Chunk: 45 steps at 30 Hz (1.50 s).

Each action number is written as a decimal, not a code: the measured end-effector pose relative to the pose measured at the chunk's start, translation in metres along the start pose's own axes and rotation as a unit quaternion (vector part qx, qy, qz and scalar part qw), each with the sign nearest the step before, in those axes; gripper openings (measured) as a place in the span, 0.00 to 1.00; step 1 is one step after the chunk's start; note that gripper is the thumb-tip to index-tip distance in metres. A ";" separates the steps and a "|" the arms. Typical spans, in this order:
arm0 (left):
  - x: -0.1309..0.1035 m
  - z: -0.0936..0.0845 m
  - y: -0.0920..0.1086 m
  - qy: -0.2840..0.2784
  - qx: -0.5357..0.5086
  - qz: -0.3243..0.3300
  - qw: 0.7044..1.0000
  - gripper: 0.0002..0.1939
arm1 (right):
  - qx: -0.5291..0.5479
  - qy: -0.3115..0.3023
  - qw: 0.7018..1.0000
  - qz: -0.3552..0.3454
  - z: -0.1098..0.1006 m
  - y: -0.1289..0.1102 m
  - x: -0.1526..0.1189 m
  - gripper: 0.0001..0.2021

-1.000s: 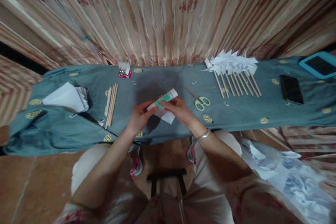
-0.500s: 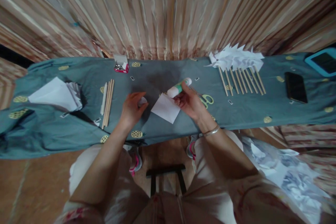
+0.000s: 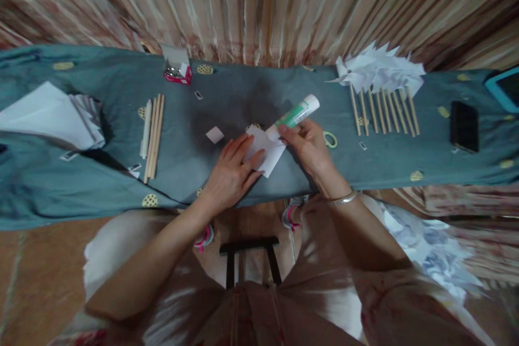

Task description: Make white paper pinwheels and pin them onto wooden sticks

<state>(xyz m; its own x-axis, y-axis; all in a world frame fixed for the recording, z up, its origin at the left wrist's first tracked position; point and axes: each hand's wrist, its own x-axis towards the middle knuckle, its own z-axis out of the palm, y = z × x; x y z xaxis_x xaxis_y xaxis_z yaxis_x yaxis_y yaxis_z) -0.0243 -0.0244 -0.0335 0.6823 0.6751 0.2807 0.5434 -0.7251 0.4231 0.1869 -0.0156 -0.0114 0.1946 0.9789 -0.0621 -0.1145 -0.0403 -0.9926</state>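
Observation:
A folded white paper square (image 3: 271,161) lies on the cloth in front of me. My left hand (image 3: 232,173) rests flat on its left part with the fingers spread. My right hand (image 3: 310,146) grips a green and white glue stick (image 3: 295,113), tilted so that its lower end touches the paper's upper right edge. To the left of the paper lies a small white square piece (image 3: 214,134), apart from both hands. Partly hidden behind my right hand are scissors with pale green handles (image 3: 330,139).
Wooden sticks (image 3: 154,138) and a stack of white paper (image 3: 52,119) are on the left. An open red box of metal pieces (image 3: 177,72) stands at the back. Paper pinwheels on sticks (image 3: 379,73), a phone (image 3: 464,125) and a blue-framed device (image 3: 503,89) are on the right.
My left hand has let go of a small white thing and moved right onto the paper. The glue stick in my right hand has come down onto the paper. The view has shifted slightly.

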 end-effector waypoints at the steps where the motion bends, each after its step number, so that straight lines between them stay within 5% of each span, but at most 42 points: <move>1: -0.002 0.005 0.004 -0.016 0.000 0.004 1.000 0.22 | -0.025 -0.003 1.000 -0.014 0.000 0.002 -0.002 0.18; 11: -0.007 0.016 0.005 -0.049 -0.009 -0.006 0.999 0.25 | -0.276 -0.034 0.958 -0.073 -0.003 0.014 -0.011 0.15; 30: -0.009 0.015 0.006 -0.050 -0.015 -0.005 0.999 0.25 | -0.424 -0.024 0.901 -0.091 0.007 0.010 -0.014 0.19; 45: -0.009 0.016 0.007 -0.050 0.008 -0.002 0.999 0.26 | -0.450 -0.065 0.885 -0.102 0.010 0.005 -0.014 0.23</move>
<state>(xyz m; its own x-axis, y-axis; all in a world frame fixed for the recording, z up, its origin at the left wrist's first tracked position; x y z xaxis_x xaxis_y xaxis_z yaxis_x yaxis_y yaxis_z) -0.0185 -0.0376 -0.0465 0.7250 0.6619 0.1906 0.5538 -0.7247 0.4100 0.1735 -0.0270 -0.0148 0.0007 0.9967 0.0813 0.7439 0.0538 -0.6662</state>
